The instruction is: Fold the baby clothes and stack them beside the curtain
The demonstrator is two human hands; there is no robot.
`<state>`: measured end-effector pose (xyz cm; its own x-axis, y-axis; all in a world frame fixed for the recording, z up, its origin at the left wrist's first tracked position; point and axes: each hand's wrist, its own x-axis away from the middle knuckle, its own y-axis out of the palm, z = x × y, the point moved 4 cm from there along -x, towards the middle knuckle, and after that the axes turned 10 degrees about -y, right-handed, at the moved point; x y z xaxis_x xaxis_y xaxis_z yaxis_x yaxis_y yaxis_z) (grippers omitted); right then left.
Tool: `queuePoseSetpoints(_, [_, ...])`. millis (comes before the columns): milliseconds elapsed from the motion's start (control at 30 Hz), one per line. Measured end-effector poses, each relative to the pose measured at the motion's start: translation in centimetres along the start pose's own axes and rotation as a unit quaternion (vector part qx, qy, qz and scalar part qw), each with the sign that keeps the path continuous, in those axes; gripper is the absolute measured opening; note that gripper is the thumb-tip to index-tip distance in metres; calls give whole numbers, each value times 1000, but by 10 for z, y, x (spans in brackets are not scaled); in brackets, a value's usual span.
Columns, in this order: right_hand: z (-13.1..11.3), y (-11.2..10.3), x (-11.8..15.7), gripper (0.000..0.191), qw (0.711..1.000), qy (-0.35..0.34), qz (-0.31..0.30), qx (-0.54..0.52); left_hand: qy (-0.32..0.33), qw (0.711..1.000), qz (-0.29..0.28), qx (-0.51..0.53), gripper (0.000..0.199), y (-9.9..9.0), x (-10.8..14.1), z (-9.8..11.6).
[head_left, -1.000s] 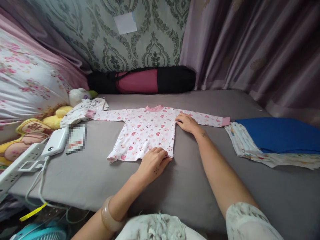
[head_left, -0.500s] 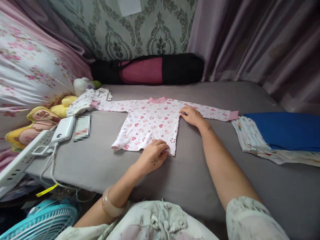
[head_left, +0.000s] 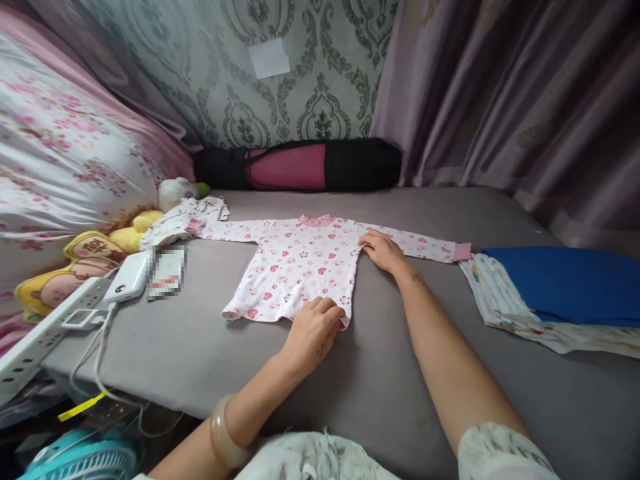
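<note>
A small white long-sleeved shirt (head_left: pixel 305 267) with pink hearts, pink collar and pink cuffs lies spread flat on the grey bed surface (head_left: pixel 400 373), its sleeves stretched out to both sides. My left hand (head_left: pixel 316 333) is closed on the shirt's bottom hem near its right corner; the fingertips are partly hidden. At the right armpit, where sleeve meets body, my right hand (head_left: pixel 383 251) pinches the edge of the cloth. The left cuff rests against a crumpled patterned white cloth (head_left: pixel 185 219).
Folded clothes with a blue piece (head_left: pixel 570 283) on top lie at the right. A black and pink long bag (head_left: pixel 295 165) lies along the wall. At the left are a white power bank (head_left: pixel 129 277), a power strip (head_left: pixel 55 317), cables and plush toys (head_left: pixel 90 267). A turquoise fan (head_left: pixel 83 457) stands below the bed edge.
The camera view has tilted up, so everything sits lower in the picture. Both hands keep their places on the shirt, and the left wrist has turned slightly.
</note>
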<state>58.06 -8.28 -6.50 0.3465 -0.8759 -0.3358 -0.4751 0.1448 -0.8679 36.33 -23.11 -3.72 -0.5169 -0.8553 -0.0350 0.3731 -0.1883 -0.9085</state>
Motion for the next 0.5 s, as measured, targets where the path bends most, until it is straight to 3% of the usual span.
queuePoseSetpoints(267, [1, -8, 2, 29, 998, 2, 51, 32, 70, 997, -17, -13, 24, 4, 1, 12])
queuePoseSetpoints(500, [2, -8, 2, 30, 997, 26, 53, 53, 53, 998, -13, 33, 23, 7, -3, 19])
